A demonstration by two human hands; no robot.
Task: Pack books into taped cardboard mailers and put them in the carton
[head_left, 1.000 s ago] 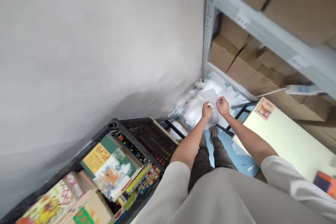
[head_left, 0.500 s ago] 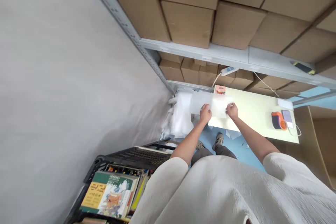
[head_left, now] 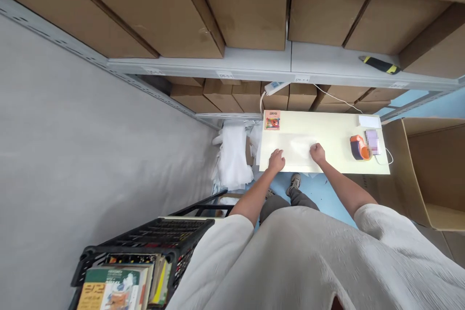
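A thin, translucent white sheet (head_left: 297, 149) lies over the pale yellow tabletop (head_left: 330, 126), stretched between my two hands. At its left edge, my left hand (head_left: 277, 160) has its fingers curled onto the sheet. My right hand (head_left: 317, 153) is closed in a pinch on the right edge. A small pink booklet with a colourful picture (head_left: 272, 120) rests at the table's back left corner, just beyond the sheet. To the left of the table sits a pile of similar white sheets (head_left: 234, 150).
An orange and dark tape dispenser (head_left: 359, 147) and a purple-and-white object (head_left: 372, 142) occupy the table's right end. A shelf of cardboard boxes (head_left: 250, 9) overhangs the back, with a utility knife (head_left: 380, 64) on it. A black crate of books (head_left: 119, 271) stands lower left; an open carton (head_left: 436, 169), right.
The white sheet has moved off the pile side and now lies wholly over the tabletop. Both hands moved right along the table with it, and the view has turned to the right.
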